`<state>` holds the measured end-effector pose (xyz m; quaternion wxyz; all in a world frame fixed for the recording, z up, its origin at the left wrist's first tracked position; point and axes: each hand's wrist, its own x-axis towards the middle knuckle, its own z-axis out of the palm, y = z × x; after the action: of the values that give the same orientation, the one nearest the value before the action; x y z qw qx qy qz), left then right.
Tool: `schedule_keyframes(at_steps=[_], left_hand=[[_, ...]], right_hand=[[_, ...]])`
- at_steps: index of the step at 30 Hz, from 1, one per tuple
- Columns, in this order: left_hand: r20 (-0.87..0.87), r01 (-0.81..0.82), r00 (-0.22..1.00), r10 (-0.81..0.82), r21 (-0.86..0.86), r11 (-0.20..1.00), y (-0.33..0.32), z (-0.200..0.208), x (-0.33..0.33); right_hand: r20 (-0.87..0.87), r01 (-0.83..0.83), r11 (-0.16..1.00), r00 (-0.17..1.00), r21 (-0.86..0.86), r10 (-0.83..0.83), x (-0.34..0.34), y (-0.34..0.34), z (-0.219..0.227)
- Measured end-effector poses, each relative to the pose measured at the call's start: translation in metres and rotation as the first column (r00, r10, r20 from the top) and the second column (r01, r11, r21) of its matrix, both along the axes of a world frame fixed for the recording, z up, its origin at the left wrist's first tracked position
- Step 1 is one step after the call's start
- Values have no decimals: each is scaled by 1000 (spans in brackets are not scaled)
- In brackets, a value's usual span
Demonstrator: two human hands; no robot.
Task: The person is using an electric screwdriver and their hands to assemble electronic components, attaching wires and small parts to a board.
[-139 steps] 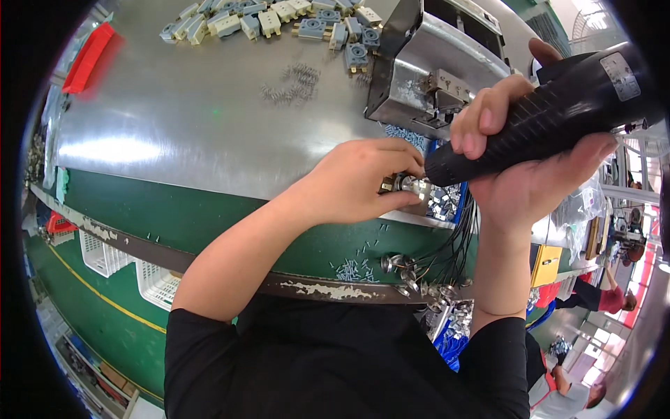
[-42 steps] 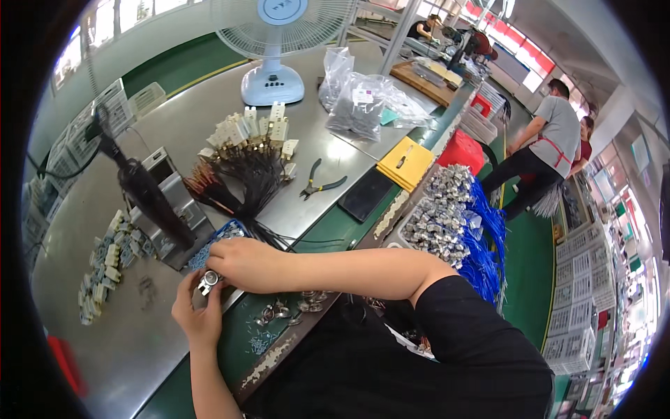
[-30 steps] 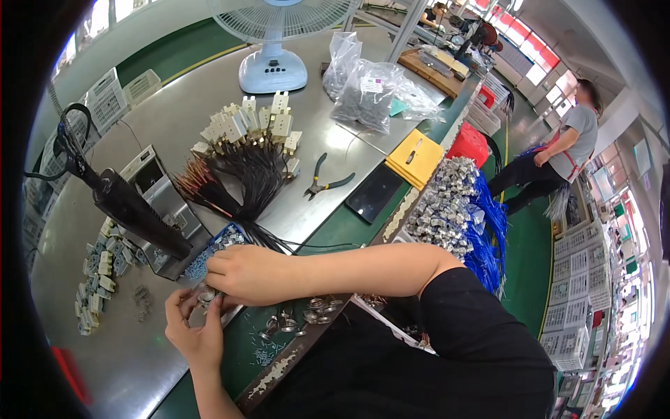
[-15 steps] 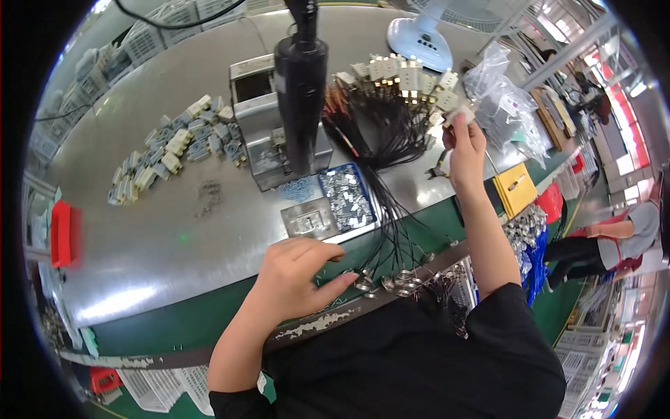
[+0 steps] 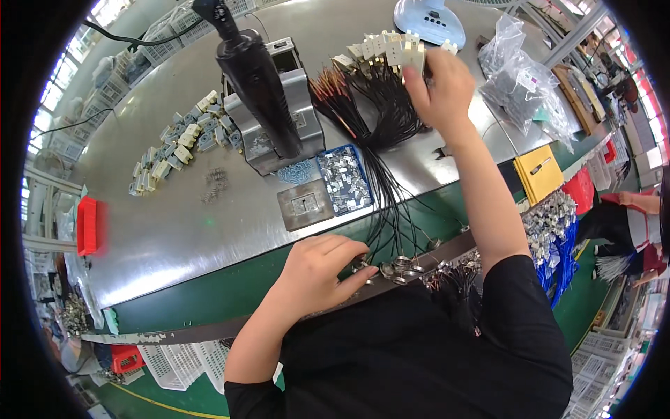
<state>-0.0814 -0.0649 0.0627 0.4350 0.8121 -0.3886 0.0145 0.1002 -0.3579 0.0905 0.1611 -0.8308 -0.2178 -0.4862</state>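
My right hand [image 5: 447, 87] is at the far side of the table, its thumb and fingers around a white connector block [image 5: 412, 57] at the end of a row of similar blocks [image 5: 377, 46]. Black cables [image 5: 394, 122] run from these blocks in a bundle toward me. Round metal ends [image 5: 401, 269] of the cables lie at the near table edge. Beside those ends is my left hand [image 5: 321, 272], thumb and forefinger apart, with a metal end showing between their tips. I see nothing held in it.
A metal press-like fixture [image 5: 307, 122] with a black cylinder [image 5: 258, 98] stands mid-table. Near it are a blue tray of small metal parts [image 5: 344, 183], a metal plate [image 5: 305, 204] and grey-white blocks [image 5: 185, 143]. A yellow notebook [image 5: 539, 174] and plastic bag [image 5: 520, 77] lie right.
My right hand has moved left and farther away, onto the row of white blocks. My left hand has shifted slightly right, closer to the metal cable ends. The view has turned somewhat.
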Motion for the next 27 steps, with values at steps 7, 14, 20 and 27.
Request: schedule_keyframes(at_steps=[7, 14, 20, 27], left_hand=[[-23, -82, 996, 81, -60, 995, -2, -10, -2], [-30, -68, 997, 67, -49, 996, 8, -10, 3], [-30, -15, 999, 14, -30, 999, 14, -7, 6], [-64, -55, 997, 52, -38, 998, 35, 1, 13]], right_hand=[[188, 236, 972, 954, 12, -234, -18, -39, -16], [-961, -267, 948, 259, -170, -99, -136, -18, -6], [-874, -224, 950, 478, -216, -86, -147, -25, -31], [-770, -11, 842, -411, 540, 488, -120, -27, -11]])
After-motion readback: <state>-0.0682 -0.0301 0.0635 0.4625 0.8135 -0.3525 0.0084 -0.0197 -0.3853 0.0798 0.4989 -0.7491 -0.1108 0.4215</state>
